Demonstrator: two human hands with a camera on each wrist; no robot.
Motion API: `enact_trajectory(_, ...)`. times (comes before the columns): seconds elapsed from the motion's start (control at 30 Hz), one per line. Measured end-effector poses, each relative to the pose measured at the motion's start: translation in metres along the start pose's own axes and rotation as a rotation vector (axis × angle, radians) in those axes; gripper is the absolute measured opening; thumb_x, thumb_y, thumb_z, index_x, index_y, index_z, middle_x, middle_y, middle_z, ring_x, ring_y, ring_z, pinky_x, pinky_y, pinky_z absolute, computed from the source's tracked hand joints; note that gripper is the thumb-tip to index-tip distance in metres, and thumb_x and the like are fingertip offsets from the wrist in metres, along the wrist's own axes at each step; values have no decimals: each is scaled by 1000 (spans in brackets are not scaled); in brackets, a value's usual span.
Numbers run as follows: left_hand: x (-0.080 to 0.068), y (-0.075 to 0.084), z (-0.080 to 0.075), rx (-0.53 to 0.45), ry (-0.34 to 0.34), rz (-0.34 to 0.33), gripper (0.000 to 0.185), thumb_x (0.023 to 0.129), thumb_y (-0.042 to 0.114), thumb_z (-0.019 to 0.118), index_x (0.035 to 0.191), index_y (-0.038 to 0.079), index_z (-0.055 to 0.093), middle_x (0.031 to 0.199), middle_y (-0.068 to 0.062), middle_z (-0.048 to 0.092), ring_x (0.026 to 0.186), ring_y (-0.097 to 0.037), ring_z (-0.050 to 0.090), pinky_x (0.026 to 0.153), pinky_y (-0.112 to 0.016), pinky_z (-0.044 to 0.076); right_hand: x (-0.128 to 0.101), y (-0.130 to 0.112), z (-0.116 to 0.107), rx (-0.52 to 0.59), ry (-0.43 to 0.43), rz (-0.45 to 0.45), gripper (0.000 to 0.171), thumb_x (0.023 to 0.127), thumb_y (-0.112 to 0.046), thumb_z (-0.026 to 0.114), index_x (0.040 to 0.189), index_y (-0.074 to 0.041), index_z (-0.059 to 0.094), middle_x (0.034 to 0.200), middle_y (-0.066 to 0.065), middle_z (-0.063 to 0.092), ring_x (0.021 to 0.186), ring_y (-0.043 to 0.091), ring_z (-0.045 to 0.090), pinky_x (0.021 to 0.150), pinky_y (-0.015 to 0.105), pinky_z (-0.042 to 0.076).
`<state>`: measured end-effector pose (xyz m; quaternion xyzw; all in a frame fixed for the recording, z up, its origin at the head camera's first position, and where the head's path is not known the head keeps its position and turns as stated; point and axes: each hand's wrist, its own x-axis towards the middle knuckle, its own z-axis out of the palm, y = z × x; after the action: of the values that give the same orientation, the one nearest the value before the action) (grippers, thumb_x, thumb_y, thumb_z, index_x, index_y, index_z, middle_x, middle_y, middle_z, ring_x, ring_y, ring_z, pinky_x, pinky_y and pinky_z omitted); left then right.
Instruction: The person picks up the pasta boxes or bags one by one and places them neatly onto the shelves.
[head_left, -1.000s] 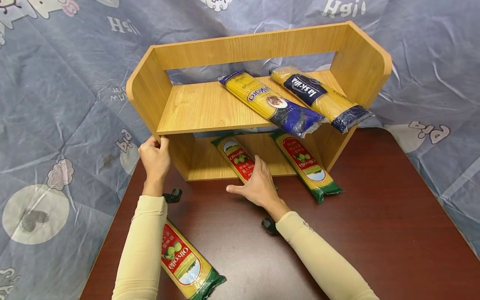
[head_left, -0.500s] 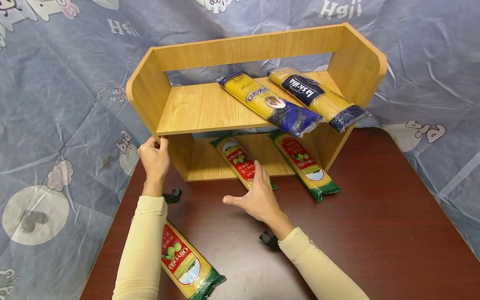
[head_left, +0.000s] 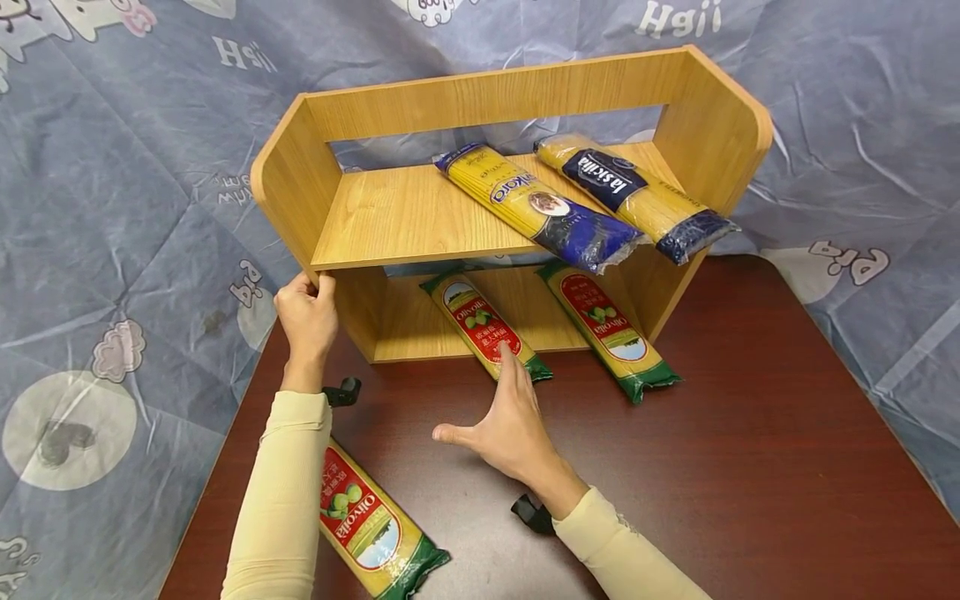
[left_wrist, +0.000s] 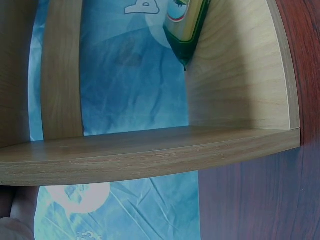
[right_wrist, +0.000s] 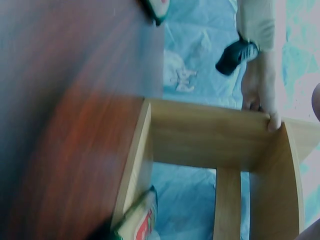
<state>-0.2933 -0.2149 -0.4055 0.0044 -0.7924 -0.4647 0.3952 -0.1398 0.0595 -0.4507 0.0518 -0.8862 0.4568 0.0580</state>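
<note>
My left hand (head_left: 306,321) grips the left side panel of the wooden shelf (head_left: 420,233) just under its upper board, the thumb on the panel's front edge. The right wrist view shows that same hand (right_wrist: 260,95) at the panel. Over the table in front of the shelf, my right hand (head_left: 510,429) is spread with nothing in it, thumb out to the left. Just beyond its fingertips a red-and-yellow pasta packet (head_left: 472,317) lies on the lower board, its green end past the front edge. A matching pasta packet (head_left: 600,321) lies to the right, also jutting out.
On the upper board lie a blue-and-yellow pasta packet (head_left: 532,200) and a navy-labelled one (head_left: 630,192), both overhanging the front. Another red-labelled packet (head_left: 375,525) rests on the dark table (head_left: 735,467), partly behind the left forearm. A patterned cloth (head_left: 135,250) hangs behind.
My right hand has drawn back from the left packet on the lower board, toward the near side of the table, uncovering more of the packet. The left hand stays on the panel.
</note>
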Motion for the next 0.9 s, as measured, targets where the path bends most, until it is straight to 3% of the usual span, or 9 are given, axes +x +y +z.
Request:
enact_trajectory(0.13,-1,0,-2,4,2,5,26,89,5,60,63,4,61,51,0,45,46,-4,37,43,-19,22,-12,-3,8,14,-8,-1,147,54,-74,87,162,-8,12,163,18,22,149,40,24,115,62,24)
enact_trajectory(0.3,-2,1,-3,1,-7,-11,26,90,8,59,64,4,60,51,0,44,47,-11,38,43,-22,22,-23,-5,19,46,41,-14,149,52,-76,86,162,-11,10,162,13,25,148,35,26,114,59,28)
enact_trajectory(0.5,-1,1,-1,-1,-20,-4,26,90,9,59,64,4,59,52,-1,45,47,-12,39,43,-21,23,-32,-4,32,64,93,-41,146,52,-68,91,161,-10,12,158,8,31,143,30,32,113,56,31)
enact_trajectory(0.63,-1,2,-1,4,-21,-10,25,90,8,59,65,4,59,51,-1,45,46,-11,38,42,-21,23,-39,-6,43,23,45,-10,145,52,-62,93,161,-10,13,157,10,33,142,30,34,112,55,33)
enact_trajectory(0.9,1,0,-3,7,-35,-2,24,89,5,59,65,4,60,52,1,46,46,-6,39,42,-20,23,-53,-10,68,-59,-53,31,146,53,-66,91,160,-5,13,157,18,34,142,37,36,111,57,34)
